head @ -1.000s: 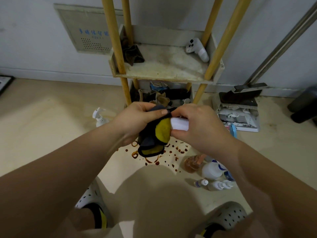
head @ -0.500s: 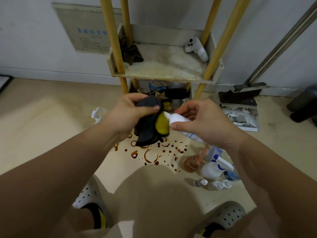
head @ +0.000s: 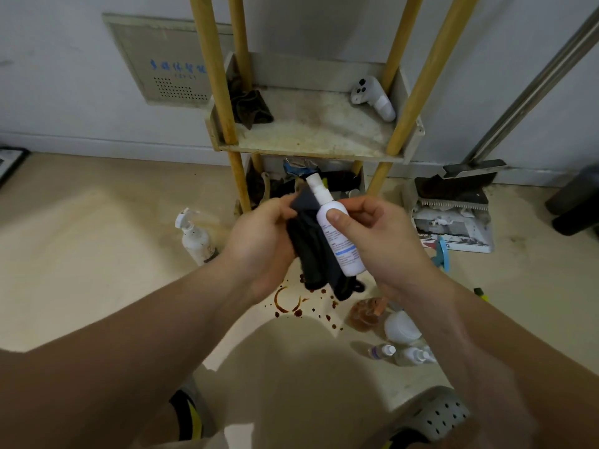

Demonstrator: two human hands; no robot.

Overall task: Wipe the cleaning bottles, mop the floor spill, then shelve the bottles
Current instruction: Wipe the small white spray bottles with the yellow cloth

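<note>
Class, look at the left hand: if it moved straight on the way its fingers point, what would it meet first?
Probably the white bottle in the right hand; only the dark cloth the left hand grips lies between.

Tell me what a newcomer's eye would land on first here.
Centre frame, the right hand grips a white bottle, cap up, while the left hand holds a dark cloth at its side. Just below, the brown rings and drops of a spill mark the pale floor, with a cluster of small bottles to its right. Behind stands a grimy shelf on yellow posts.
</note>
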